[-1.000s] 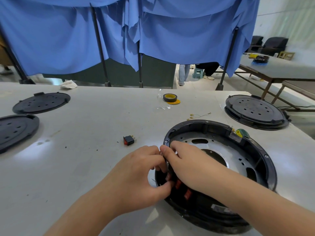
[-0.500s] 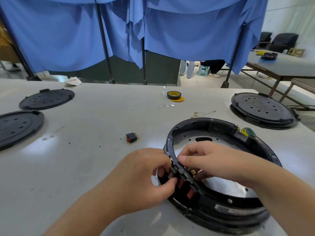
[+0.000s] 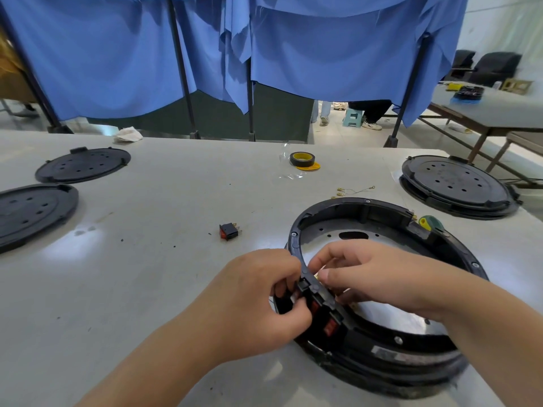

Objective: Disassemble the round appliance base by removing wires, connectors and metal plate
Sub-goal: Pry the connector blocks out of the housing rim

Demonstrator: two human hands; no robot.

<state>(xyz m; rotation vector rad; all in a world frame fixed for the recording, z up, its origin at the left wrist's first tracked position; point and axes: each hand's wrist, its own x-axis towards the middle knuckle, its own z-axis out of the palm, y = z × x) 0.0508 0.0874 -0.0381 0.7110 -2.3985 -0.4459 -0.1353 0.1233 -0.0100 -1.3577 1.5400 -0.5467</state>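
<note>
Two bare hands meet at the near-left wall of the round black plastic appliance base (image 3: 382,356), low and right of centre in the frame. The left hand (image 3: 258,298) curls round the outside of the wall, thumb and fingers pinching at a red rocker switch (image 3: 314,306) set in it; the right hand (image 3: 367,277) reaches over the rim from inside, fingers curled and pinching something small at the switch's back, probably a connector, though the fingers hide it. So the part lies directly between the two grips, its axis running through the wall, outside to inside; I judge the left hand must push or steady while the right pulls inward. A second red switch (image 3: 330,329) sits just beside the first. Inside the ring lies the silver perforated metal plate (image 3: 332,233), not yet removed. On the pale grey table (image 3: 147,289), a loose black-and-red switch (image 3: 229,231) lies left of the base, thin wires with brass terminals (image 3: 351,190) beyond it, a black-and-yellow tape roll (image 3: 302,159) farther up. Flat black discs (image 3: 82,164) rest at upper left, another closed base (image 3: 455,186) at upper right. Blue cloth curtains (image 3: 117,54) close the background.
</note>
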